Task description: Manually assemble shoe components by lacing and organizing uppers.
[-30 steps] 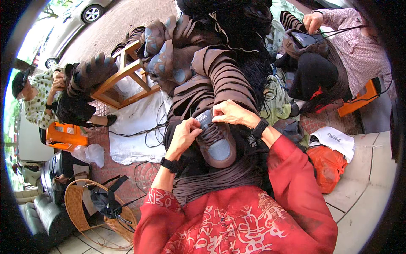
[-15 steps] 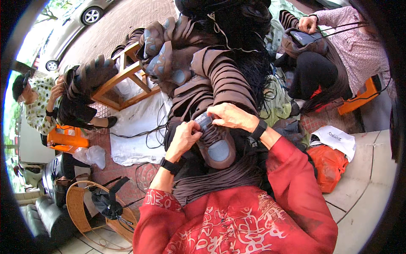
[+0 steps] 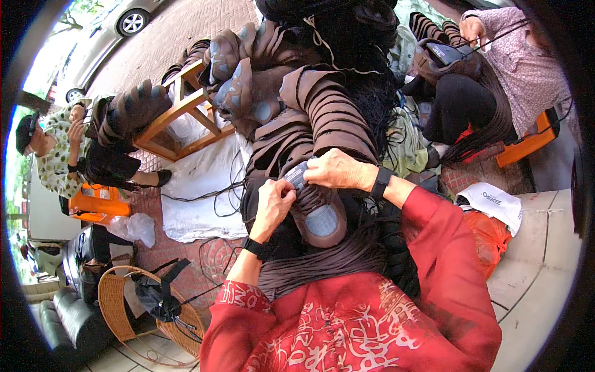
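Observation:
A brown shoe upper with a grey toe and a grey tongue lies over my lap, toe toward me, partly laced. My right hand is closed, its fingertips pinching the upper's edge beside the tongue. On the other side, my left hand has thumb and fingers pressed together close to the eyelets; whatever it pinches is too small to make out. A thick bundle of brown shoelaces drapes across my lap. Beyond my hands, a long row of nested brown uppers stretches away.
More uppers are heaped beside a wooden stool frame. Co-workers sit at left and right, the right one with a shoe upper. A wicker chair, white sheet and red bag stand around me.
My hands stay at the upper with small shifts; my right elbow has swung slightly outward. The right co-worker's hand has lifted away from their upper. The left co-worker's hands have risen.

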Motion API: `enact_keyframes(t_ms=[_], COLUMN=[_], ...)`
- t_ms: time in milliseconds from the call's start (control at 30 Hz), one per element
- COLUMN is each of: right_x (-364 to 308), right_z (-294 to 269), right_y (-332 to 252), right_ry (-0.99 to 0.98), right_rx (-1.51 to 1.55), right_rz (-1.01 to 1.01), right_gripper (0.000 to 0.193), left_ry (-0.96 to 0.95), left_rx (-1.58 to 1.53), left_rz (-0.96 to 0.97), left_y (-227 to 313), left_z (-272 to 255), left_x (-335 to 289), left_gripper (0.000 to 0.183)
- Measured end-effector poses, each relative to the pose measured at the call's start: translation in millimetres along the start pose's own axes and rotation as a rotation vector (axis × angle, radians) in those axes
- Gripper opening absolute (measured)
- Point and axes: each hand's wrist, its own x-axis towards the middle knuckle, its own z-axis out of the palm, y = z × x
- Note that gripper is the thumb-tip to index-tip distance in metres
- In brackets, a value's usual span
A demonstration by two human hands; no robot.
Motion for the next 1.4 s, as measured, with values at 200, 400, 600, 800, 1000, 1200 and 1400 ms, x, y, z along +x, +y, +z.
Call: enact_keyframes(t_ms=[200,400,600,800,1000,1200,1400], right_x=[9.7,4.4,5.1,6.2,-13.2,-67.4,-127.9], right_z=[23.9,6.7,-3.5,-1.3,-43.3,-121.1,-162.1], right_y=[8.0,9.2,11.1,11.5,49.2,76.8,72.0], right_ry=[-0.128,-0.193,-0.255,-0.261,-0.333,-0.323,-0.079], right_rx=[0.457,0.810,0.611,0.483,0.482,0.047,-0.236], right_rz=[0.548,0.604,0.547,0.555,0.435,0.464,0.562], right_gripper=[0.025,0.025,0.029,0.029,0.020,0.016,0.007], left_ry=[0.022,-0.119,-0.143,0.000,0.122,-0.089,0.024], left_rx=[0.148,0.148,0.173,0.110,-0.036,-0.240,-0.033], left_rz=[0.017,-0.065,-0.067,-0.031,-0.157,-0.377,-0.494], left_y=[5.4,1.0,3.7,6.5,7.2,-53.7,-93.1], left_z=[7.0,5.2,5.1,10.4,-12.0,-83.3,-114.9], left_x=[0.3,0.4,3.5,-5.9,-43.5,-96.5,-154.9], left_gripper=[0.020,0.027,0.027,0.015,0.024,0.014,0.018])
